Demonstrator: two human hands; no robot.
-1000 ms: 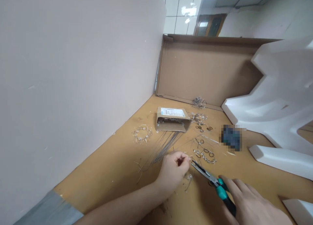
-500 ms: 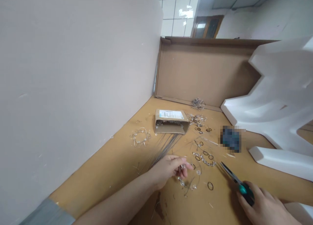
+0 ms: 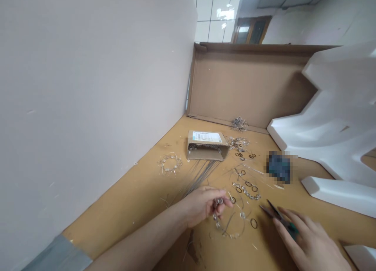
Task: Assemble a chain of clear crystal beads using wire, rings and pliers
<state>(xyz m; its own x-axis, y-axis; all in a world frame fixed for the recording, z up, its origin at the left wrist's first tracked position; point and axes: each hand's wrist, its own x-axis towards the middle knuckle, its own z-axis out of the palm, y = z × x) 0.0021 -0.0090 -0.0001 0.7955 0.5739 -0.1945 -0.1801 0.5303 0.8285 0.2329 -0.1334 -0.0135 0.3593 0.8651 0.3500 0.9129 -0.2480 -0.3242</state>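
Observation:
My left hand is closed with fingertips pinched on a strand of clear beads threaded on thin wire. The strand hangs down and curves to the right over the table. A dark ring shows at the fingertips; whether they touch it I cannot tell. My right hand is wrapped round the long-nosed pliers, which have dark jaws and green-and-black handles. The jaws are spread and point up-left, apart from the beads. Beyond them lies another row of clear beads. A loose dark ring lies between the hands.
A small cardboard box lies on its side with beads inside and grey wires before it. A beaded ring sits to the left, bead heaps behind. White foam and a blurred dark object are at right.
My right hand has shifted slightly left and turned over more, and the pliers' jaws have spread. My left hand keeps its pinch, while the hanging strand has swung a little.

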